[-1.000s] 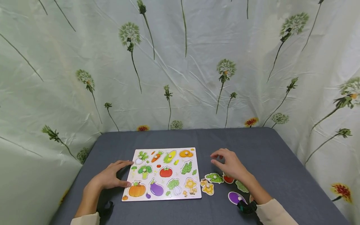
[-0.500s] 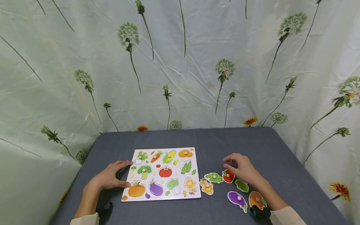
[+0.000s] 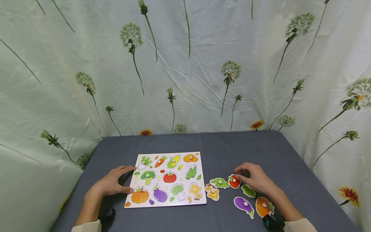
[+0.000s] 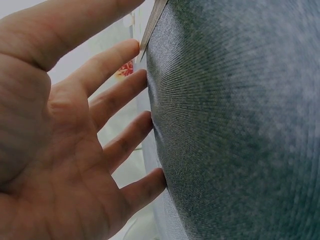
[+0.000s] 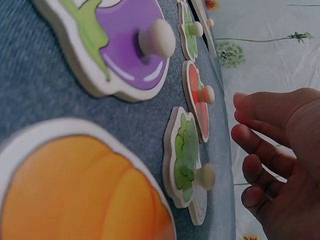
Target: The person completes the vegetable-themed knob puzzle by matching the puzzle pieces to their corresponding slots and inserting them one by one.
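My left hand (image 3: 111,183) rests at the left edge of a white vegetable peg puzzle board (image 3: 181,176), thumb and fingertips touching it. The left wrist view shows this hand (image 4: 75,135) with spread fingers. To the board's right, my right hand (image 3: 256,177) hovers beside a tomato puzzle piece (image 3: 234,182), fingers bent. In the right wrist view the fingertips of this hand (image 5: 275,155) stand apart from the piece's round knob (image 5: 207,94). Nothing is held. Close by lies a leafy green piece (image 3: 248,190), partly under the hand.
An eggplant piece (image 3: 243,204) and a pumpkin piece (image 3: 262,206) lie nearer me. A green piece (image 3: 219,183) and a mushroom piece (image 3: 214,194) sit by the board's right edge. A flowered curtain (image 3: 197,83) hangs behind the grey table (image 3: 226,148).
My right hand has moved right and toward me, lowering from beside the board to the tomato piece. The left hand has stayed at the board's edge.
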Demonstrator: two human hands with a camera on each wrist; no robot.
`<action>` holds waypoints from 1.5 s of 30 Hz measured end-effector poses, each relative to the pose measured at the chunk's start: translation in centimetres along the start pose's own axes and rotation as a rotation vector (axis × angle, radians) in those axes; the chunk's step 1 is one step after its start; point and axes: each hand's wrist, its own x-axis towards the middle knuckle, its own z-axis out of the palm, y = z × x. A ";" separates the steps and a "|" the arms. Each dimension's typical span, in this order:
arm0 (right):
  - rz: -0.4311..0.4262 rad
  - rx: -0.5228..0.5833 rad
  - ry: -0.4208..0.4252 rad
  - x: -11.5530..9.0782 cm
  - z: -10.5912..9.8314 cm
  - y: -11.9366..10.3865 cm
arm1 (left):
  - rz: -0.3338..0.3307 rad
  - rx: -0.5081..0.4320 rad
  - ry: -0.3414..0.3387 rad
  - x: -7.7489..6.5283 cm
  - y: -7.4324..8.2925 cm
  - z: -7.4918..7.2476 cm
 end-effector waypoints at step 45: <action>-0.044 0.015 0.075 0.2 0.8 -0.1 | 0.012 -0.002 0.009 0.0 -0.1 0.1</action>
